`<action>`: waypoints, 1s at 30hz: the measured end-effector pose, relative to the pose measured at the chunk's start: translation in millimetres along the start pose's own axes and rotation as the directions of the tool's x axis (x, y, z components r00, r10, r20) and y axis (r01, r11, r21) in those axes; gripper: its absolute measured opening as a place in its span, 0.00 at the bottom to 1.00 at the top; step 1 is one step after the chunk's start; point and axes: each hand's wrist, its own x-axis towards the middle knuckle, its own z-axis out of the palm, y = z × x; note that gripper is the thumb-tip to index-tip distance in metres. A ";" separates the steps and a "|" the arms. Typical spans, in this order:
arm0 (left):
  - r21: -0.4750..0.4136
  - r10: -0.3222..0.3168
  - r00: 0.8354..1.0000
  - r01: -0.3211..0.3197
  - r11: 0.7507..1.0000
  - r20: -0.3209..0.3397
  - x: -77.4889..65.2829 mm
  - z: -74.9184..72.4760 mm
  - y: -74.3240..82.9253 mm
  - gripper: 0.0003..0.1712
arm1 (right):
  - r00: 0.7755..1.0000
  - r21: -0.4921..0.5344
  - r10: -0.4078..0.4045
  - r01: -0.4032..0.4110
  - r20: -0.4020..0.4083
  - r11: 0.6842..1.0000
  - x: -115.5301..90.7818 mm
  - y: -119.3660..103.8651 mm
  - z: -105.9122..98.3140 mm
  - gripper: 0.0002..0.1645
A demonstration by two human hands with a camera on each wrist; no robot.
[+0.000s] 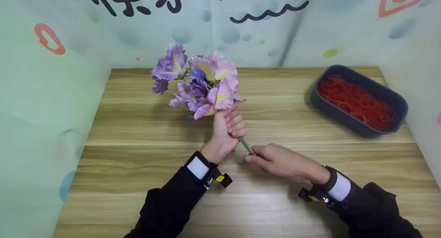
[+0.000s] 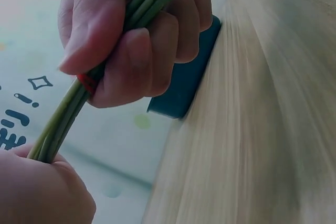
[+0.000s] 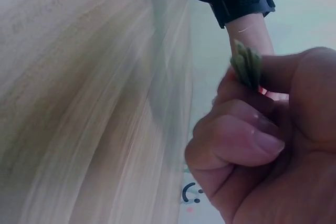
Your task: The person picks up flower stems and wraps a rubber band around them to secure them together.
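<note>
My left hand [image 1: 225, 133] grips a bunch of artificial flowers [image 1: 220, 74] just below the blooms, its fingers wrapped round the stems. The blooms are pink, lilac and violet with yellow streaks, leaning toward the back left. Lower down, my right hand [image 1: 286, 160] holds the green stems [image 1: 245, 145] between thumb and curled fingers. In the left wrist view a red rubber band [image 2: 87, 81] circles the stems at the right thumb and fingers, partly hidden by them. Cut stem ends [image 3: 245, 66] poke out of the right hand in the right wrist view.
A dark blue-grey plastic box [image 1: 344, 117] full of red rubber bands [image 1: 355, 102] stands at the back right of the wooden table [image 1: 137, 127]. Printed fabric walls [image 1: 258, 41] enclose the back and sides. Each wrist wears a small camera [image 1: 224, 180].
</note>
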 end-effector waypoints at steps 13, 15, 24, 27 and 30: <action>0.287 -0.038 0.997 0.019 0.958 0.063 -3.6 13.2 5.9 0.19 | 0.998 0.166 -0.001 0.011 -0.063 0.986 -11.0 0.8 1.1 0.23; 0.391 -0.042 0.993 -0.003 0.920 0.107 -8.9 10.6 7.6 0.12 | 0.997 0.184 0.000 0.014 -0.074 0.983 -13.3 1.4 0.6 0.22; 0.780 -0.028 0.985 -0.118 0.615 0.171 -32.5 -3.5 11.6 0.20 | 0.988 0.227 0.015 0.021 -0.155 0.974 -18.3 2.4 0.3 0.19; 0.844 -0.007 0.984 -0.151 0.515 0.181 -35.2 -6.5 9.0 0.18 | 0.987 0.243 0.029 0.011 -0.159 0.970 -17.1 4.4 5.8 0.20; 0.872 0.011 0.980 -0.182 0.455 0.199 -34.1 -7.9 5.8 0.15 | 0.988 0.250 0.032 0.007 -0.154 0.968 -15.0 6.6 12.2 0.21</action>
